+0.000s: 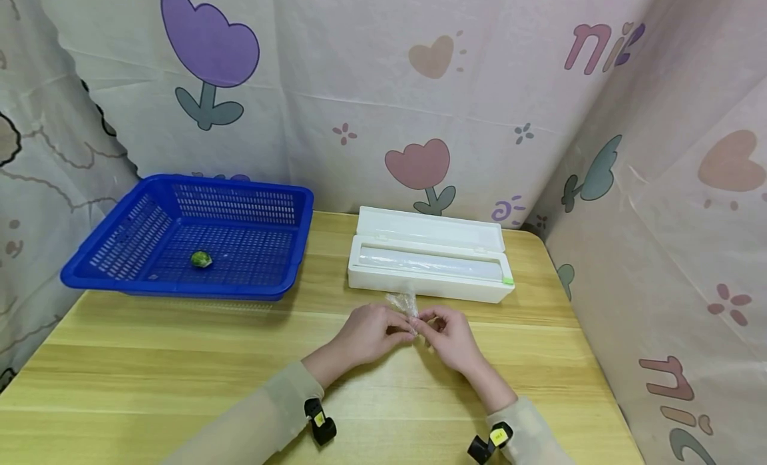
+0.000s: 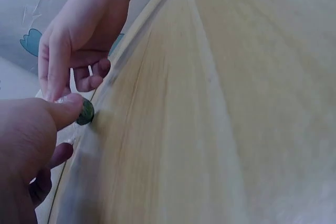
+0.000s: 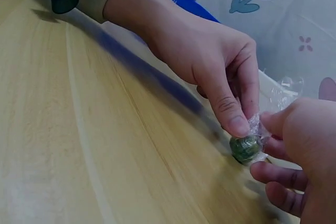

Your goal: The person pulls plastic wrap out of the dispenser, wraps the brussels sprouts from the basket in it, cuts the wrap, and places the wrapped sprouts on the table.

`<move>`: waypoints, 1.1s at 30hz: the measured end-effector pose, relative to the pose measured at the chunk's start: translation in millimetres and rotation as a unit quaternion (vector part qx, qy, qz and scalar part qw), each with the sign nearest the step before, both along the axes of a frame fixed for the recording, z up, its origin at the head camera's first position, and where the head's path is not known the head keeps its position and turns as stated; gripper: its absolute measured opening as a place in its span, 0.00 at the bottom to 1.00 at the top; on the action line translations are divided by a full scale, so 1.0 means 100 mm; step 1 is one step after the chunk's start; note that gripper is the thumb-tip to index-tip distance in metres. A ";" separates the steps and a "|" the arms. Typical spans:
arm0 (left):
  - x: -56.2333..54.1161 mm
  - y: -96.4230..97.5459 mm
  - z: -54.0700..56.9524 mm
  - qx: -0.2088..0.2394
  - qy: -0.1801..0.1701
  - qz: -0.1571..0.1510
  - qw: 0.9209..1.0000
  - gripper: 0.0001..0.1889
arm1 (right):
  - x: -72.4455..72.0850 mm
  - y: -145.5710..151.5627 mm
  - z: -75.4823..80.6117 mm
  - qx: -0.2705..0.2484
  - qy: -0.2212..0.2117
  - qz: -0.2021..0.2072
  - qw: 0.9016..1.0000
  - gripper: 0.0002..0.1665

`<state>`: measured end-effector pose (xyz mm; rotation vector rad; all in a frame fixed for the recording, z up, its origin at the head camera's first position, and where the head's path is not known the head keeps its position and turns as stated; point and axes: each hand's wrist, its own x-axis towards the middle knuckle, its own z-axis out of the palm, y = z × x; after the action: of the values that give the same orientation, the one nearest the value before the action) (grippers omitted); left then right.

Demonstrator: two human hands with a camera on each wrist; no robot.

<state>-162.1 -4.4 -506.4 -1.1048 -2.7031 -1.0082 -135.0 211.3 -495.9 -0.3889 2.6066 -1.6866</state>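
Both hands meet over the table in front of the white box. Between them is a small round green thing, like a little lime, wrapped in clear cling film. My left hand pinches the film with thumb and fingers, its thumb tip against the top of the green thing in the right wrist view. The right hand pinches the gathered film from the other side, its lower fingers loosely bent. In the head view the hands hide the green thing, and a loose tuft of film sticks up beyond them.
A white cling film box stands behind the hands, its lid up and a film roll inside. At the back left is a blue plastic basket holding one small green wrapped piece. Patterned cloth hangs behind the table.
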 end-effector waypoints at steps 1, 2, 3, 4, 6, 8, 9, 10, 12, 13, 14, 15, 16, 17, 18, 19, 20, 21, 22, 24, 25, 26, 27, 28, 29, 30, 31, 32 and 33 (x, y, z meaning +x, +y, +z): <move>0.00 0.00 0.01 -0.001 0.001 0.005 1.000 0.10 | -0.01 0.00 0.00 -0.002 -0.010 -0.004 1.000 0.06; 0.01 0.01 0.02 -0.001 0.002 0.011 1.000 0.09 | -0.02 -0.01 0.00 -0.001 -0.016 -0.007 1.000 0.06; 0.01 0.01 0.03 0.002 -0.002 0.017 1.000 0.08 | -0.03 -0.01 0.01 0.000 -0.018 -0.009 1.000 0.05; 0.01 0.02 0.03 0.006 -0.008 0.023 1.000 0.08 | -0.04 -0.02 0.00 0.000 -0.018 -0.010 1.000 0.05; 0.02 0.02 0.03 0.017 -0.022 0.036 0.999 0.06 | -0.06 -0.03 -0.01 0.000 -0.014 -0.013 1.000 0.04; 0.02 0.03 0.04 0.033 -0.043 0.049 0.997 0.07 | -0.07 -0.03 -0.02 -0.003 -0.009 -0.017 1.000 0.04; 0.03 0.04 0.04 0.040 -0.053 0.056 0.996 0.08 | -0.07 -0.04 -0.03 -0.006 -0.008 -0.020 1.000 0.04; 0.03 0.04 0.03 0.044 -0.060 0.062 0.995 0.09 | -0.08 -0.04 -0.03 -0.011 -0.009 -0.024 1.000 0.04; 0.03 0.04 0.03 0.052 -0.071 0.071 0.994 0.11 | -0.08 -0.05 -0.04 -0.021 -0.013 -0.030 0.999 0.04; 0.03 0.04 0.03 0.052 -0.074 0.076 0.993 0.12 | -0.08 -0.06 -0.05 -0.024 -0.017 -0.034 0.999 0.04; 0.03 0.05 0.03 0.052 -0.075 0.079 0.993 0.12 | -0.08 -0.07 -0.05 -0.026 -0.022 -0.038 0.999 0.04; 0.03 0.04 0.03 0.051 -0.076 0.080 0.993 0.11 | -0.08 -0.07 -0.05 -0.027 -0.028 -0.043 0.998 0.03; 0.04 0.04 0.04 0.049 -0.075 0.080 0.993 0.11 | -0.09 -0.08 -0.04 -0.026 -0.036 -0.050 0.998 0.04; 0.04 0.04 0.04 0.048 -0.074 0.078 0.993 0.10 | -0.09 -0.08 -0.04 -0.023 -0.043 -0.057 0.997 0.05; 0.04 0.05 0.04 0.045 -0.072 0.077 0.993 0.09 | -0.08 -0.08 -0.02 -0.018 -0.049 -0.065 0.997 0.06; 0.04 0.04 0.04 0.044 -0.070 0.076 0.994 0.09 | -0.09 -0.09 -0.01 -0.011 -0.056 -0.071 0.996 0.07; 0.04 0.04 0.04 0.044 -0.069 0.075 0.994 0.08 | -0.09 -0.09 0.00 0.000 -0.062 -0.076 0.995 0.08; 0.04 0.04 0.05 0.042 -0.067 0.074 0.994 0.08 | -0.10 -0.09 0.01 0.014 -0.066 -0.078 0.995 0.09; 0.04 0.04 0.05 0.041 -0.065 0.074 0.994 0.08 | -0.10 -0.09 0.02 0.030 -0.068 -0.077 0.994 0.10; 0.05 0.04 0.05 0.038 -0.062 0.077 0.994 0.08 | -0.11 -0.10 0.05 0.061 -0.070 -0.067 0.993 0.09; 0.06 0.04 0.05 0.036 -0.062 0.078 0.994 0.08 | -0.12 -0.10 0.06 0.075 -0.070 -0.060 0.993 0.09; 0.06 0.04 0.05 0.034 -0.061 0.079 0.994 0.08 | -0.12 -0.10 0.07 0.088 -0.071 -0.053 0.992 0.08; 0.06 0.04 0.05 0.032 -0.060 0.079 0.995 0.08 | -0.12 -0.10 0.08 0.095 -0.069 -0.046 0.992 0.07; 0.07 0.03 0.05 0.030 -0.060 0.079 0.995 0.08 | -0.11 -0.10 0.08 0.099 -0.073 -0.042 0.992 0.07; 0.07 0.03 0.05 0.028 -0.059 0.080 0.995 0.08 | -0.11 -0.10 0.09 0.095 -0.080 -0.039 0.992 0.06; 0.08 0.03 0.05 0.026 -0.058 0.080 0.995 0.08 | -0.10 -0.10 0.09 0.086 -0.088 -0.035 0.992 0.06; 0.08 0.03 0.05 0.025 -0.058 0.080 0.995 0.09 | -0.09 -0.10 0.09 0.073 -0.098 -0.033 0.992 0.06; 0.08 0.03 0.05 0.023 -0.056 0.080 0.995 0.09 | -0.08 -0.11 0.09 0.057 -0.109 -0.031 0.992 0.06; 0.09 0.02 0.04 0.024 -0.056 0.080 0.995 0.09 | -0.07 -0.11 0.08 0.040 -0.119 -0.031 0.992 0.06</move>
<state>-153.3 -2.0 -502.2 -0.8318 -2.7834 -1.1316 -142.1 200.7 -487.6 -0.0974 2.5236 -1.5320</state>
